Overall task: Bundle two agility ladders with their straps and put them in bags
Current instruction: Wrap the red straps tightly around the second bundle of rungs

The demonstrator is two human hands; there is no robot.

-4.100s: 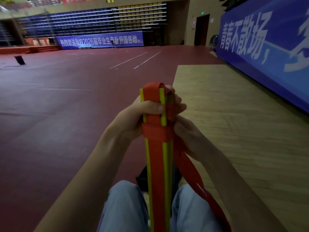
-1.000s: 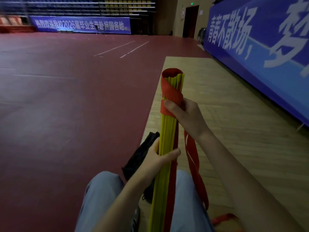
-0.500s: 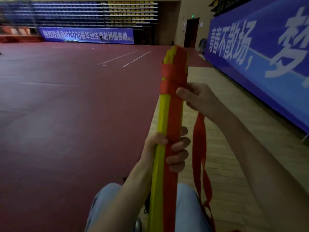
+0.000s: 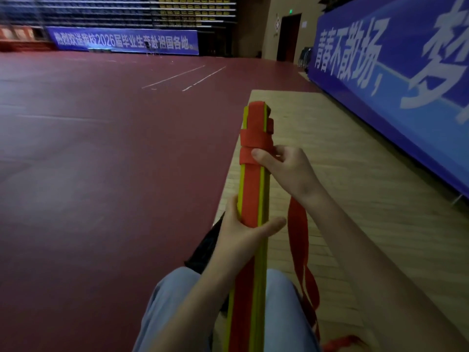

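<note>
1 ladder bundle [image 4: 253,189], maroon court [image 4: 101,174], wooden strip [image 4: 355,199], blue banner [image 4: 406,72]

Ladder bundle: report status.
Left hand grips ladder mid-length. Right hand pinches strap wrapped near the top, rest hanging loose. Bag on floor behind, nothing blocking.

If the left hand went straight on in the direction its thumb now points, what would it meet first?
Probably the loose red strap hanging under the right hand. The left hand grips the ladder bundle, thumb pointing right toward it; depth is unclear, so it could pass by.
</note>
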